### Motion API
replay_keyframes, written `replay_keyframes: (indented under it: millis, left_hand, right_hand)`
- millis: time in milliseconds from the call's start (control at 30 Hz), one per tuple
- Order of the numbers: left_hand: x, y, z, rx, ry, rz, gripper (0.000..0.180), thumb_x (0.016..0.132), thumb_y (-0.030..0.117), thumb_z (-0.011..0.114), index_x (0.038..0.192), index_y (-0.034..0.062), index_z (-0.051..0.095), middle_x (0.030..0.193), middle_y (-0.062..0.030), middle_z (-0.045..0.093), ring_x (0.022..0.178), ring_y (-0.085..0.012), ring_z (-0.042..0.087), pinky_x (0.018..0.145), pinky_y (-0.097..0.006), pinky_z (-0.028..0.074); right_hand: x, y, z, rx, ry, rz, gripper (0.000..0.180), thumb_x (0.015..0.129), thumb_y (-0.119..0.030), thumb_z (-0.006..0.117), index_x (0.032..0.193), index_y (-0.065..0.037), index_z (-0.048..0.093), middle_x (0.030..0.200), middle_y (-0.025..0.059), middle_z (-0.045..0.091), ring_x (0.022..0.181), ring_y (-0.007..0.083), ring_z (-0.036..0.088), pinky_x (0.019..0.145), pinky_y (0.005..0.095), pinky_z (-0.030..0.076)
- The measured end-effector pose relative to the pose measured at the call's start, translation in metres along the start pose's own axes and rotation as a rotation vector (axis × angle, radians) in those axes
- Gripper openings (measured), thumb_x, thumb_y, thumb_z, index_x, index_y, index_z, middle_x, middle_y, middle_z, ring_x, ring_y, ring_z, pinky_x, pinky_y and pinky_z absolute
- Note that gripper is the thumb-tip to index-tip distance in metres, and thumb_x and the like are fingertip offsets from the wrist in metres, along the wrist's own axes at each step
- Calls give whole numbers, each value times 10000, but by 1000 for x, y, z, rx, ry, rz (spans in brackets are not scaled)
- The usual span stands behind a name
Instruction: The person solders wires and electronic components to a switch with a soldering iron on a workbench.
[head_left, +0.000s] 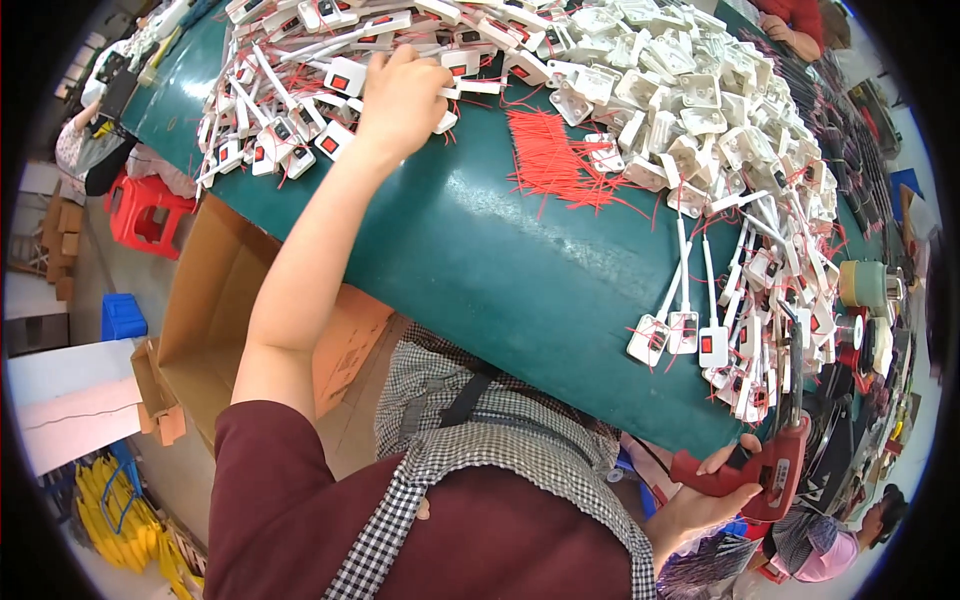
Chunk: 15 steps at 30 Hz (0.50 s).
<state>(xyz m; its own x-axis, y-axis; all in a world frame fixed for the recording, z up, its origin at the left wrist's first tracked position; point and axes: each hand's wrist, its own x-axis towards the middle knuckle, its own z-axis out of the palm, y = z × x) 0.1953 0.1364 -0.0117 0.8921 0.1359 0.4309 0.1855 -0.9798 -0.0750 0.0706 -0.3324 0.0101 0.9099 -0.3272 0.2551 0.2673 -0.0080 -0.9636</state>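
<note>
My left hand (405,98) reaches over the far left heap of white switch pieces (345,77), which have red rockers, white stems and thin red wires. Its fingers are bent together around a white switch piece (446,121) that they partly hide. At the lower right, my right hand (705,510) grips a red soldering gun (783,470) by its handle. The gun's metal tip points up beside a second heap of wired switch pieces (752,375) at the table's right end. Three switch pieces (683,332) lie side by side left of that heap.
A bundle of short red wires (545,155) lies on the green table (480,250) beside a big pile of white plastic housings (690,85). Solder spools (850,330) stand far right. An open cardboard box (215,290) and red stool (148,215) are left. Other people sit nearby.
</note>
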Motion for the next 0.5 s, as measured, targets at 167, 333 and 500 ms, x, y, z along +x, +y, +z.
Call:
replay_keyframes:
  millis: [167,333,500]
  left_hand:
    - [-1,-26,-20,-514,50,166,157,707,145,628,820,54,688,808,-59,668,871,-232,565,833,-368,411]
    - [-27,-2,-44,-838,-463,468,176,728,23,528,839,26,665,789,-84,589,784,-229,546,732,-339,453]
    - [-77,63,-60,-957,-708,551,134,737,61,580,832,1,653,813,-94,566,866,-279,553,767,-367,459]
  right_hand:
    - [-4,-6,2,-11,-34,33,649,909,-534,473,1247,13,389,1116,125,522,574,92,438,514,211,362]
    - [-2,-3,3,-24,-44,63,700,903,-564,447,1249,35,344,1086,157,524,555,114,483,492,212,387]
    - [-2,0,5,65,-71,62,656,910,-546,460,1247,11,377,1124,118,520,574,92,451,471,215,376]
